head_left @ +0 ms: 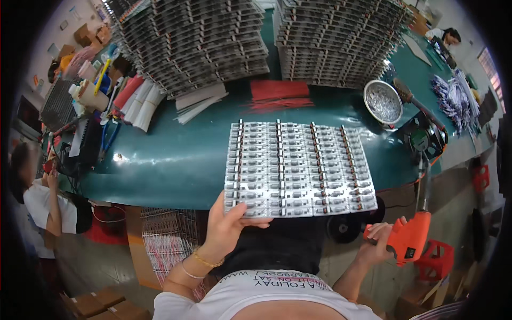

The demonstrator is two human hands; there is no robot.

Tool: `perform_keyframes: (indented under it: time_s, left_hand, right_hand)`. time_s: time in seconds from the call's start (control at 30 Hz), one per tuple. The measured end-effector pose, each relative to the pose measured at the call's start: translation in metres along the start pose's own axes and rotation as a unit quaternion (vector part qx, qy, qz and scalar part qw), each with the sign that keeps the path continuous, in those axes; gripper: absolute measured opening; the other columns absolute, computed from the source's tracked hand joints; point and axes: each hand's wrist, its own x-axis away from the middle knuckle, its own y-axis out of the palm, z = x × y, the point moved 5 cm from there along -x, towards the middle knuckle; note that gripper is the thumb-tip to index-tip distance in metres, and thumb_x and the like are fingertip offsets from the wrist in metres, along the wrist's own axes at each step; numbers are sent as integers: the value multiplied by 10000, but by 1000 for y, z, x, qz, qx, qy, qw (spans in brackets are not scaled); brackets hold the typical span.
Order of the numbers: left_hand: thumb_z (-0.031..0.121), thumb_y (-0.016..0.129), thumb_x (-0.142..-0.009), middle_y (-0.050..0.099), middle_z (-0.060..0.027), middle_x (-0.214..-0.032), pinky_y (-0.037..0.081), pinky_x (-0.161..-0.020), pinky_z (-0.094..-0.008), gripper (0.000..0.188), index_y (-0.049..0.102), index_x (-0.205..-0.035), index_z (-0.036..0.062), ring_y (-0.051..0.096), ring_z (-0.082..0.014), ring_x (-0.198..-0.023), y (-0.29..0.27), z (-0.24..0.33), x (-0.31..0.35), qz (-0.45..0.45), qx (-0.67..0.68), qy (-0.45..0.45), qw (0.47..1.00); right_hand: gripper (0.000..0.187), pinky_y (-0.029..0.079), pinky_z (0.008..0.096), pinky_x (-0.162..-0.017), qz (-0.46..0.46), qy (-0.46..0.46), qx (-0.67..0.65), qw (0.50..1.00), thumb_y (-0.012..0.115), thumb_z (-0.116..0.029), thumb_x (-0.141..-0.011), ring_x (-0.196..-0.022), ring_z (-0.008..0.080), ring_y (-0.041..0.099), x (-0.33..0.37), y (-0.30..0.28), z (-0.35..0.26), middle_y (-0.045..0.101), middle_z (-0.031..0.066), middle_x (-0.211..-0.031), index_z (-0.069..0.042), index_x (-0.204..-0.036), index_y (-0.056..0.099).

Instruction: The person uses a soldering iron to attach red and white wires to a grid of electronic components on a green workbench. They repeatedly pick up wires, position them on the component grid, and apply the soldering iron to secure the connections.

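Observation:
My left hand (226, 229) grips the lower left corner of a panel of small circuit boards (298, 170), thumb on top and fingers beneath. The panel is pale, with rows of dark components and several columns of brownish parts, and is tilted at the table's near edge. Off to the lower right, my right hand (377, 239) is wrapped round the handle of an orange soldering gun (409, 237). The gun's long metal tube points away from me, its end beside a dark round holder (418, 138). Between hand and gun body, some fingers are hidden.
Two tall stacks of board panels (197, 45) (338, 42) stand at the back of the green table (154, 165). Red wires (280, 96), white wires (200, 101) and a metal bowl of small shiny pieces (383, 101) lie before them. Other people (50, 208) sit left and far right.

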Motion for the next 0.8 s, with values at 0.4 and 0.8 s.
perform_keyframes:
  time_s: [0.4,0.8]
  left_hand:
    - [216,638,-891,652,-131,-654,490,-522,-342,256,627,-750,2,631,-288,-548,-15,2,-11,-79,-491,-50,866]
    - [48,621,-763,611,-154,-903,452,-804,-440,174,624,-935,17,559,-343,-913,-102,130,-170,52,-814,370,445]
  right_hand:
    - [101,372,492,-1009,-168,-61,281,943,541,3,-919,-1125,358,555,30,56,43,621,128,-942,74,-975,586]
    - [168,512,476,-870,-88,-263,367,888,635,33,-868,-953,385,647,9,67,48,623,205,-916,101,-975,525]
